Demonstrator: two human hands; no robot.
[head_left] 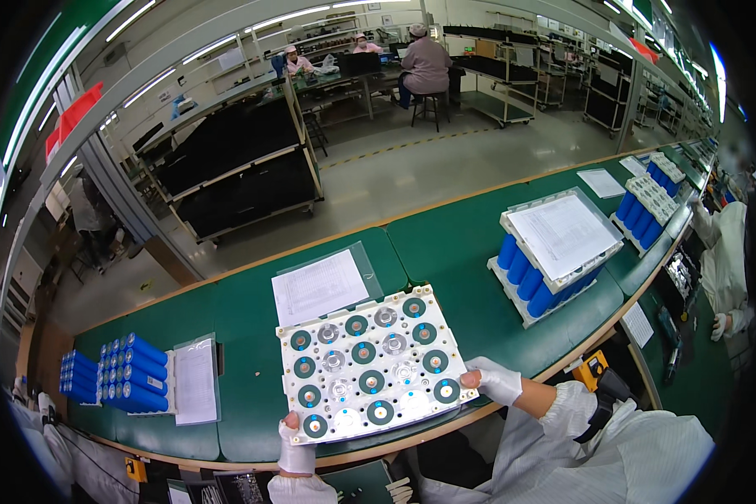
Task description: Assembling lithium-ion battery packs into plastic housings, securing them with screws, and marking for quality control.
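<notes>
A battery module with a white plastic top plate sits in front of me on the green bench. Its round cell ends show in rows, some ringed in dark green and some bare silver. My left hand, in a white fingerless glove, grips the near left corner with the thumb on top. At the right edge my right hand holds the plate the same way, its thumb on the rim. The fingers of both hands are hidden beneath the plate. A printed sheet in a clear sleeve lies just beyond the module.
Right of me stands a blue-celled module with a paper sheet on top; more modules follow. Blue cells in a holder stand at left beside another sheet. A co-worker's sleeve is at far right.
</notes>
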